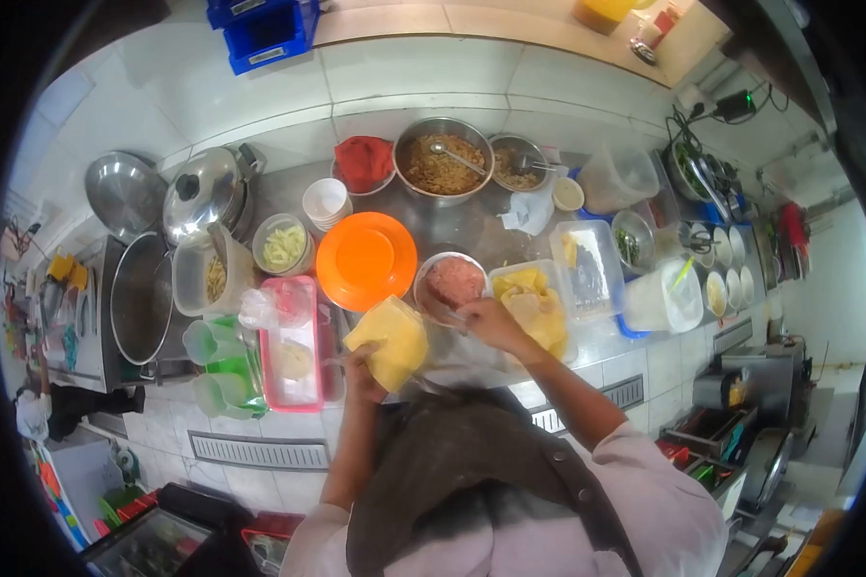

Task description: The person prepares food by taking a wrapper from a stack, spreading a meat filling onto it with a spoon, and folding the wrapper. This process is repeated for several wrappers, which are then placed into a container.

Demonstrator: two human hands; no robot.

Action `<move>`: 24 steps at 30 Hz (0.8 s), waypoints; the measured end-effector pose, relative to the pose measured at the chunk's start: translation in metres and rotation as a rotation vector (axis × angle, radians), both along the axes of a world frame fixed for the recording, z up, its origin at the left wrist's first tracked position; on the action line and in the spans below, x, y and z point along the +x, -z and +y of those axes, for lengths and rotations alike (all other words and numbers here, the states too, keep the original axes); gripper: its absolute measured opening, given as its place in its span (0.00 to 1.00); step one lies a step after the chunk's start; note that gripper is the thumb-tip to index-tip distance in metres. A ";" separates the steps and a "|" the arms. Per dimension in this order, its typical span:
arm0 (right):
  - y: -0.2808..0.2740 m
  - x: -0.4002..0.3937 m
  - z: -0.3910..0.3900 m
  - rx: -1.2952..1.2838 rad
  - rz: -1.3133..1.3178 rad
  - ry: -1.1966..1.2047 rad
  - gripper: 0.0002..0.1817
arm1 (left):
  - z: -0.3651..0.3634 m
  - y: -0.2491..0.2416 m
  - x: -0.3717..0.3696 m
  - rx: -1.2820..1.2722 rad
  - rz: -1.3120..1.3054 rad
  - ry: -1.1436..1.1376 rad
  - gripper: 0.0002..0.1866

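Note:
My left hand (361,373) holds a stack of thin yellow wrappers (391,338) just above the counter edge. My right hand (486,317) reaches toward a small bowl of pink minced filling (454,279) and appears to grip a thin utensil pointing into it. Right of that hand a clear tub (539,306) holds more yellow wrappers. An upturned orange plate (366,258) lies behind the wrappers.
A pink tray (293,346) with a dough piece sits at left, beside green cups (223,365). Behind are a big metal bowl of brown filling (444,162), a red cloth bowl (364,162), pots with lid (202,197), and several tubs and small bowls at right.

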State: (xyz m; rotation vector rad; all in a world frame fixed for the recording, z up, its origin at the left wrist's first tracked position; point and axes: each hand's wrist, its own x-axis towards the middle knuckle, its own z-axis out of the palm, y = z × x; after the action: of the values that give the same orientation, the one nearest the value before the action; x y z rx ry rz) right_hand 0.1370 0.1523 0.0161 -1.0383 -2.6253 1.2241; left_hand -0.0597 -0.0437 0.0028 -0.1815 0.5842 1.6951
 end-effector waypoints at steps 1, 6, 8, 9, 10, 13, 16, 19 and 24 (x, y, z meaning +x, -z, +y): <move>0.001 0.005 0.007 -0.216 0.092 0.052 0.16 | 0.000 -0.001 0.000 0.005 -0.002 -0.010 0.31; -0.037 0.029 0.008 -0.772 0.205 0.214 0.16 | 0.000 0.010 0.005 -0.025 -0.029 0.002 0.31; -0.042 0.035 0.003 -0.624 0.238 0.140 0.14 | 0.004 0.015 0.007 -0.023 -0.061 0.023 0.31; -0.039 0.037 0.000 -0.623 0.244 0.146 0.14 | 0.009 0.006 0.012 -0.028 -0.040 0.049 0.31; -0.034 0.035 -0.005 -0.490 0.345 0.090 0.14 | 0.013 -0.003 0.016 -0.033 -0.020 0.077 0.31; -0.030 0.029 -0.014 -0.211 0.480 0.023 0.15 | 0.026 -0.024 0.027 0.051 -0.008 0.125 0.33; -0.035 0.034 -0.016 0.046 0.491 -0.017 0.17 | 0.029 -0.030 0.031 0.086 -0.057 0.131 0.36; -0.040 0.045 -0.013 0.203 0.425 -0.057 0.18 | 0.036 -0.047 0.035 0.209 -0.089 0.129 0.39; -0.045 0.062 -0.003 0.213 0.465 -0.059 0.18 | 0.027 -0.034 0.032 0.135 -0.028 0.075 0.37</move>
State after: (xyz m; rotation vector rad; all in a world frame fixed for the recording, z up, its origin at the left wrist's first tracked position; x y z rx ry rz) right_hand 0.1992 0.1497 0.0613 -0.5620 -2.3646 1.0150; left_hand -0.0282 -0.0164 0.0366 -0.0857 0.4486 1.6502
